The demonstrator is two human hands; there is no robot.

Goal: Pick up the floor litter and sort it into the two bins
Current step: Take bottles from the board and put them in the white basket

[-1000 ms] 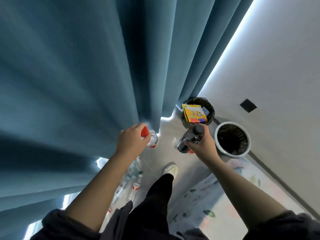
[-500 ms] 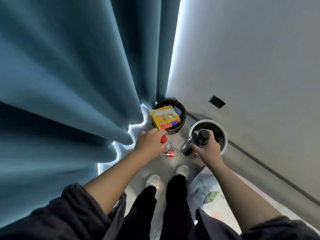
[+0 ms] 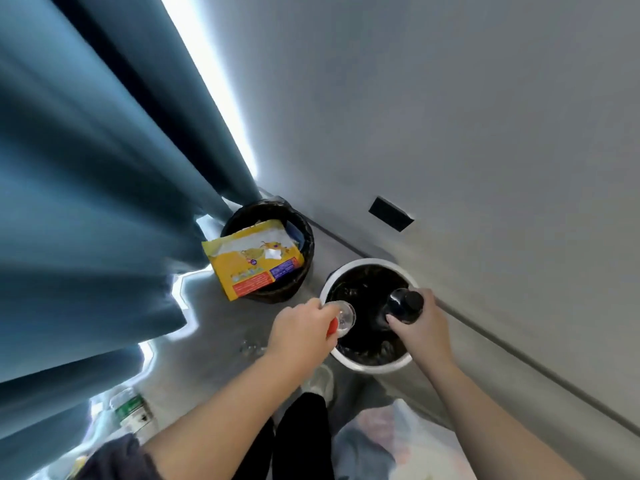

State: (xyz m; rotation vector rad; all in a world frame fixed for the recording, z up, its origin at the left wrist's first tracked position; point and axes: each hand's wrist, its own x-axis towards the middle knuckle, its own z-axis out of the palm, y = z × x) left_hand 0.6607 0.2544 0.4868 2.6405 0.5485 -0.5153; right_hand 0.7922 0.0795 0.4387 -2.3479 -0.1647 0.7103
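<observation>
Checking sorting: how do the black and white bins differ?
The black bin is dark-rimmed, the white bin white-rimmed. A yellow packet juts from the black bin; over the white bin the left hand holds a clear bottle, the right hand a dark bottle. Both are round.

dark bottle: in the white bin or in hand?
In hand: the right hand grips the dark bottle above the white bin opening, not released.

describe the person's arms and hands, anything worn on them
Both hands are bare: no gloves, rings or watch show on the left hand or the right hand. The forearms are uncovered. A dark grey sleeve ends near the left elbow; the right arm leaves the frame with no sleeve in view.
</observation>
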